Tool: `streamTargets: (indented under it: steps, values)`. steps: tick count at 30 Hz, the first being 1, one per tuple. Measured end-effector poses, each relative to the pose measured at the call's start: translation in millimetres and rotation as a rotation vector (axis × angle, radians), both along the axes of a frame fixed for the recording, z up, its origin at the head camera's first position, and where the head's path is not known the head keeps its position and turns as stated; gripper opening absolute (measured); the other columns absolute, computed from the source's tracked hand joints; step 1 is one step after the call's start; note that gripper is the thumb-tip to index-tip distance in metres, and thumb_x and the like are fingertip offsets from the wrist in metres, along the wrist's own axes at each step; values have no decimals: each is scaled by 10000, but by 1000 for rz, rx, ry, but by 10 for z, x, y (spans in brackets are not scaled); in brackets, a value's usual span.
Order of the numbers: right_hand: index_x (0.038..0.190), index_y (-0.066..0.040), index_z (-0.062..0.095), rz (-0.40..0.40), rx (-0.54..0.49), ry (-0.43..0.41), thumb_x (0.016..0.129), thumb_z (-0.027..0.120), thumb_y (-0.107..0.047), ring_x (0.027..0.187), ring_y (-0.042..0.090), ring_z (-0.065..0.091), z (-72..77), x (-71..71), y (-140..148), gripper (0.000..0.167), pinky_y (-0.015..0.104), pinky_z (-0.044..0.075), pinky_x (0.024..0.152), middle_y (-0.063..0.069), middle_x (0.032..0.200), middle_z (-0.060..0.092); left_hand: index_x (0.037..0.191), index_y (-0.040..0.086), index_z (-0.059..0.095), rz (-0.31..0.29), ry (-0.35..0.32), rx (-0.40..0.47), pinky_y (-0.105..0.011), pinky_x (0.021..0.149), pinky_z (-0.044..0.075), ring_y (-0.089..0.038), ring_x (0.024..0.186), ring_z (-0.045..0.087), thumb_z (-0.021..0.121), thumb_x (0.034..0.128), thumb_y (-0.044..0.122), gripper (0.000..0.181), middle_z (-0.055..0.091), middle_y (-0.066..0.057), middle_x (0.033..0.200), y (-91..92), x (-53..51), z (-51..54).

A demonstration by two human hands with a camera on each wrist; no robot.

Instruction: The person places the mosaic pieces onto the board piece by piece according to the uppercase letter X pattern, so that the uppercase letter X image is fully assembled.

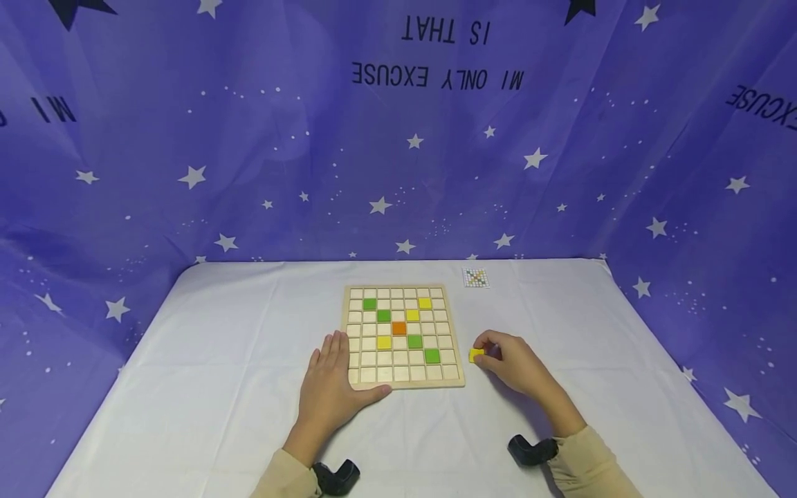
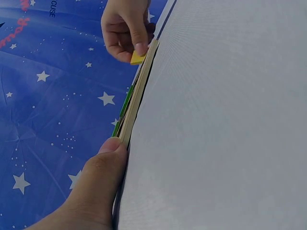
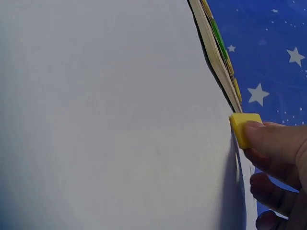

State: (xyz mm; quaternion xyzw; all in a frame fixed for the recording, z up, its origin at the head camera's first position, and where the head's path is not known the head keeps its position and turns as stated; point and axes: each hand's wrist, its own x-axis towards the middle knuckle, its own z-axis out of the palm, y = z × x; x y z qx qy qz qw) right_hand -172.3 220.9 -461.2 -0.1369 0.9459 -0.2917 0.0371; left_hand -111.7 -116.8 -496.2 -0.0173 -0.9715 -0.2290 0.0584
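A square wooden grid board [image 1: 367,376] lies on the table, mostly with plain cells. Along two crossing diagonals sit green tiles [image 1: 432,356], yellow tiles [image 1: 384,342] and one orange tile [image 1: 399,328]. My left hand [image 1: 328,394] rests at the board's lower left corner, fingers straight along the left edge and thumb on the near edge. Just right of the board, my right hand [image 1: 517,363] pinches a yellow tile [image 3: 242,129] between thumb and fingers. In the left wrist view, that yellow tile [image 2: 137,58] appears beyond the board's far end.
A small pattern card [image 1: 476,278] with a coloured grid lies behind the board to the right. The white cloth [image 1: 236,360] covers the table. A purple curtain with stars [image 1: 380,173] hangs around the back and sides.
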Motion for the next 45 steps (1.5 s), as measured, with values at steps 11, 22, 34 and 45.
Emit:
streamTargets:
  steps: [11,22,34,45]
  values:
    - [964,-224,677,-50,-102,25,880,759,-182,606,97,492,49,-19,-282,125,219,421,538,-69,885,670,1555,-16,247,-1,25,-8,-537,1236,207,-348,1532,202,635,632,880,1343,242,-175,1635,2,1,-8]
    - [969,-248,682,1,-175,-13,885,761,-224,586,92,502,74,-37,-755,118,224,412,499,-101,808,639,1557,-14,239,4,4,-16,-532,1240,208,-340,1536,190,624,628,889,1352,233,-172,1638,5,0,9]
    - [959,-254,697,129,-181,25,894,747,-286,574,48,527,73,14,-1349,88,215,440,517,-157,807,665,1555,-17,242,-4,16,-29,-543,1235,213,-338,1532,205,601,643,899,1341,242,-174,1633,-4,-5,13]
    - [936,-256,709,177,-161,73,889,749,-311,694,-11,577,-22,57,-1652,82,194,479,640,-179,817,672,1558,-14,231,-7,12,-38,-535,1235,217,-324,1534,203,557,646,927,1351,239,-170,1635,-15,2,13]
